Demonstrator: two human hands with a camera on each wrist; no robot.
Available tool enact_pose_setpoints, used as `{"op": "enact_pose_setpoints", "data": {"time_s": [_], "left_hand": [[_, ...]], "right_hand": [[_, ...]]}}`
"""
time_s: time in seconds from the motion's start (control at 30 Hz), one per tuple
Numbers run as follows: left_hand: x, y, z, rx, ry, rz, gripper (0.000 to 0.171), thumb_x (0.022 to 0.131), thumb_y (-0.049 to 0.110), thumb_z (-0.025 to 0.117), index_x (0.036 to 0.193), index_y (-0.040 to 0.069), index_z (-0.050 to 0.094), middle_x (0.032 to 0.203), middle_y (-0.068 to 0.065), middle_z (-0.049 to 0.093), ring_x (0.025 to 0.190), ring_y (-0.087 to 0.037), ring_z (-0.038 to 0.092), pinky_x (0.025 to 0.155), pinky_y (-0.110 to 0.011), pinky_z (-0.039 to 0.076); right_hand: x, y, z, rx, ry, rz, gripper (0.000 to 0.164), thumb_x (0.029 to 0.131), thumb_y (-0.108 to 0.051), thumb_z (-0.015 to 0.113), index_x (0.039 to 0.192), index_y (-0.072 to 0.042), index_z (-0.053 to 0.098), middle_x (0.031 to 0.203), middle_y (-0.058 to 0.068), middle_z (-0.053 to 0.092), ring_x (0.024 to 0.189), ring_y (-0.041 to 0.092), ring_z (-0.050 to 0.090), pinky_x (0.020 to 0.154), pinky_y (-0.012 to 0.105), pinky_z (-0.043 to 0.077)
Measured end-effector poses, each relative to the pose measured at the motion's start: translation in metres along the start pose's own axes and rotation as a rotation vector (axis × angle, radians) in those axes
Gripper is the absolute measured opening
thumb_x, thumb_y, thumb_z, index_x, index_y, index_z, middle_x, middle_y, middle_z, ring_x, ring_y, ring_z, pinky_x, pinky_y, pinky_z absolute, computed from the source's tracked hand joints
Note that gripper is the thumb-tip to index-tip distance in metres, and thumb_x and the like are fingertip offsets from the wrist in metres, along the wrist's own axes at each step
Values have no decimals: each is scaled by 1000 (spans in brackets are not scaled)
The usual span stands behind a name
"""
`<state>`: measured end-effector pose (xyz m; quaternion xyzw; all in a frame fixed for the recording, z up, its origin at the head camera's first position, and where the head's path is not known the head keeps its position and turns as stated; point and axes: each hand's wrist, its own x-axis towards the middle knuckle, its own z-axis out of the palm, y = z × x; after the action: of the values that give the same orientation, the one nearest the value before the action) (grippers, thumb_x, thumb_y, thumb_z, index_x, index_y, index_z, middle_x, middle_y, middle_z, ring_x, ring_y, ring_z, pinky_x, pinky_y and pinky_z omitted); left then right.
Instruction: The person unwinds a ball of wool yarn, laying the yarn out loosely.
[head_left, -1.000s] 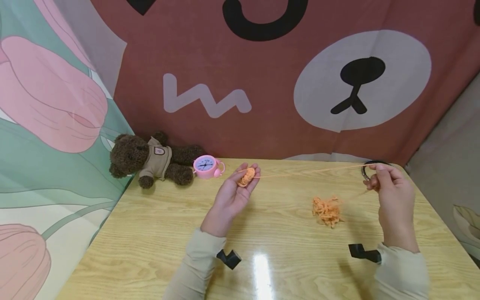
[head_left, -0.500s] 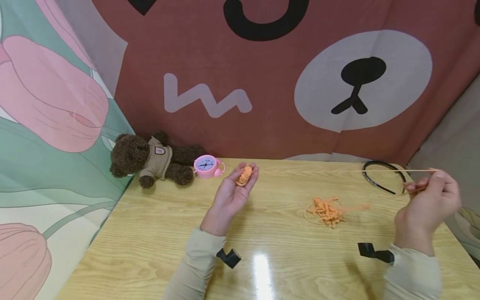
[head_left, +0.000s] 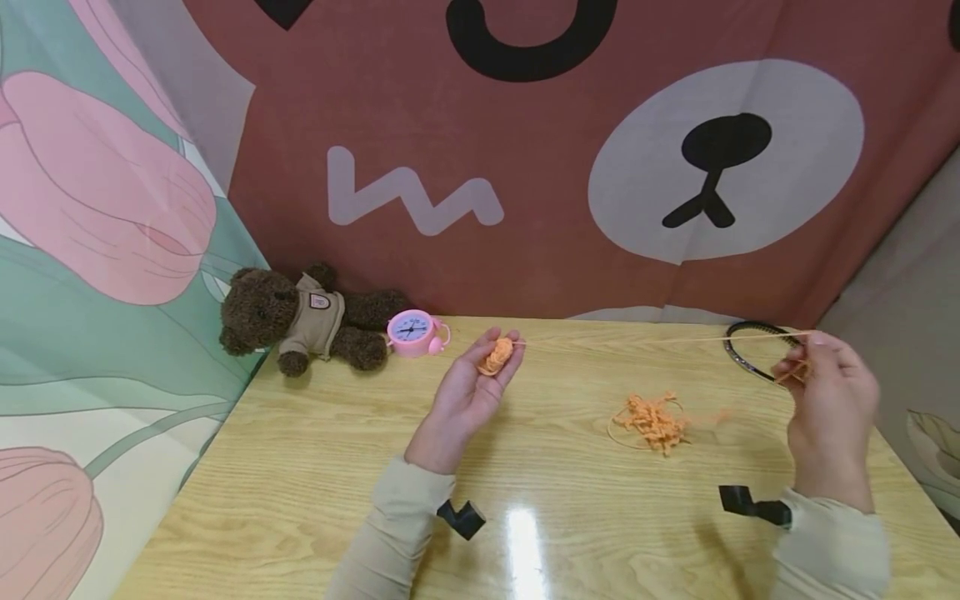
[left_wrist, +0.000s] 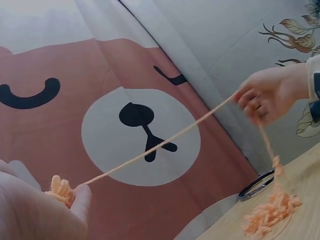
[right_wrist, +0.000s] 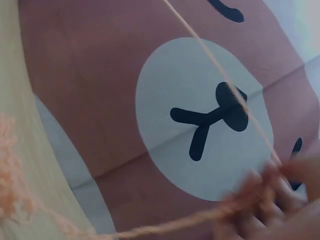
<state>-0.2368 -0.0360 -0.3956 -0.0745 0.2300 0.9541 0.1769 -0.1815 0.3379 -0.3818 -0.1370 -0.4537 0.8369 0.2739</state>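
My left hand (head_left: 468, 400) holds a small wound bundle of orange yarn (head_left: 495, 358) against its fingers, palm turned up. From that bundle a yarn strand (left_wrist: 150, 150) runs straight across to my right hand (head_left: 834, 408), which pinches it between thumb and fingers. More yarn (right_wrist: 170, 229) trails below the right hand, toward a loose, tangled yarn pile (head_left: 652, 422) on the table. Blur hides the exact finger positions in the right wrist view.
A black headband (head_left: 742, 358) lies at the back right, partly behind the right hand. A pink alarm clock (head_left: 411, 332) and a brown teddy bear (head_left: 315, 321) lie at the back left of the wooden table (head_left: 585, 517). A bear-print cloth (head_left: 540, 267) hangs behind.
My right hand has moved right along with the strand, then a little back to the left. A thin loop now shows at the pile's left side. The left hand has barely shifted.
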Motion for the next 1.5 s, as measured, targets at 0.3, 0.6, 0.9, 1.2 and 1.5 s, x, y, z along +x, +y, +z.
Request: {"op": "enact_pose_setpoints", "data": {"time_s": [0.3,0.6,0.9,1.2,1.5], "left_hand": [[-2,-15,0,65,-47,-81,12,108,7,42,117,10,50,122,-12,56,115,-24,65,105,-30,55],[-4,-23,4,102,-100,-102,14,107,4,40,118,8,48,125,-15,53,110,-23,66,102,-29,57],[-4,-31,5,195,-149,-144,37,106,-2,40,142,1,36,131,-19,51,113,-24,65,101,-28,58],[-3,-33,6,276,-166,-164,46,103,-2,46,148,3,36,130,-15,53,126,-27,58,101,-26,57],[-2,-30,3,249,-130,-126,45,107,2,39,152,0,33,138,-18,51,125,-27,59,102,-29,57]], "right_hand": [[-4,18,7,-845,-617,20,29,106,-36,50,115,-11,63,95,-12,64,85,5,64,75,12,53],[-14,30,26,-1161,-658,69,64,104,-54,45,146,-6,50,137,13,62,114,11,64,105,51,51],[-47,71,69,-1128,-877,26,60,106,-48,47,153,-11,44,146,16,57,133,37,56,107,57,52],[-59,75,78,-1087,-808,10,44,104,-47,53,122,-12,71,92,8,66,70,12,55,48,28,45],[-46,51,64,-927,-506,-76,41,103,-50,52,117,-16,70,79,-5,61,89,6,65,78,17,57]]}}
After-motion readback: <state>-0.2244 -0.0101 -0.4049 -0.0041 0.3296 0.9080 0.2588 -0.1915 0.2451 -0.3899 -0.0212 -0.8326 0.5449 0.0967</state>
